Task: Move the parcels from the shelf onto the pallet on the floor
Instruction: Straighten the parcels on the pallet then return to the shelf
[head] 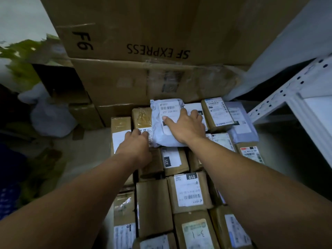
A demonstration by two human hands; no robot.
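A grey plastic mailer parcel with a white label lies on top of a packed layer of brown cardboard parcels below me. My right hand lies flat on the mailer, fingers spread, pressing it down. My left hand reaches to the mailer's left edge; its fingertips are curled at that edge, over a labelled brown parcel. The pallet itself is hidden under the parcels.
Large cardboard boxes, one marked SF EXPRESS, are stacked right behind the parcels. A white metal shelf frame stands at the right. A white plastic bag and dark clutter lie on the floor at the left.
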